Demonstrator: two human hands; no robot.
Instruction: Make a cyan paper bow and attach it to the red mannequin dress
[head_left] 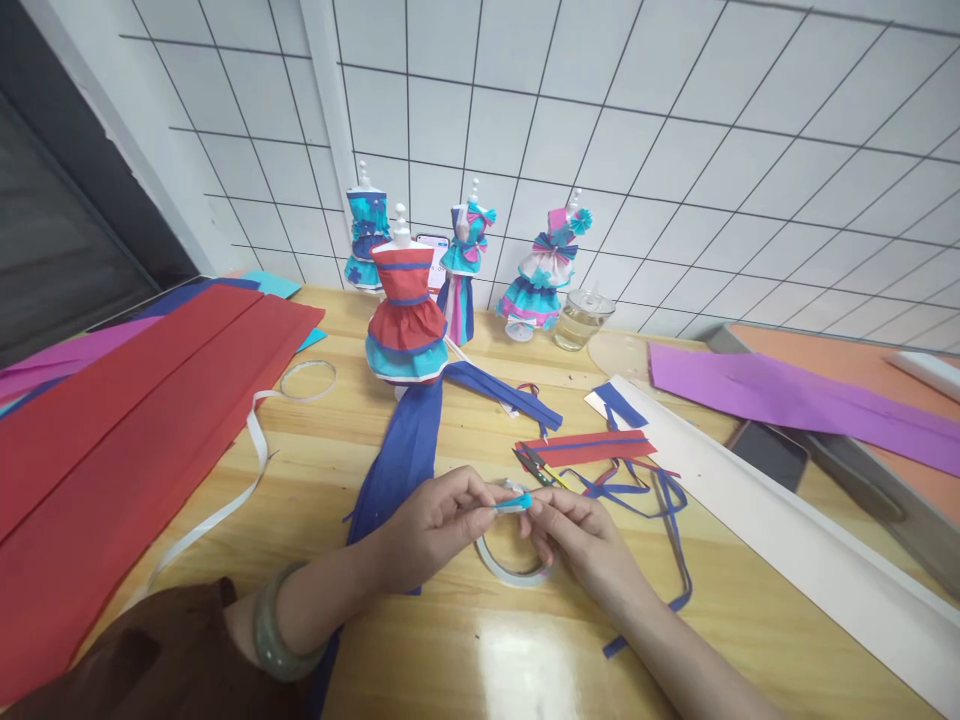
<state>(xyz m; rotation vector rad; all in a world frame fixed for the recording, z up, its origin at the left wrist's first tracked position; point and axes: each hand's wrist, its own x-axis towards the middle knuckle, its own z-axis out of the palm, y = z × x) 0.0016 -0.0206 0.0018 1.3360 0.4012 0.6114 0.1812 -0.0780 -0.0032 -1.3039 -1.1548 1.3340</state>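
Observation:
Between my two hands is a small folded strip of turquoise crepe paper point(514, 502). My left hand point(450, 510) pinches its left end, and my right hand point(574, 525) pinches the right end. Just beneath them a roll of white tape point(517, 578) lies on the table, partly covered by my fingers. Scissors point(536, 465) with dark blades rest behind my right hand, beside a red strip with a blue line point(585, 447). A long blue crepe strip point(401, 450) runs under my left forearm.
Small dress forms in paper dresses, one red and turquoise point(407, 315), stand at the back by a glass of liquid point(582, 320). Red crepe paper point(150, 430) covers the left side. White paper point(787, 550), a purple sheet point(795, 400) and blue scraps point(679, 540) lie right.

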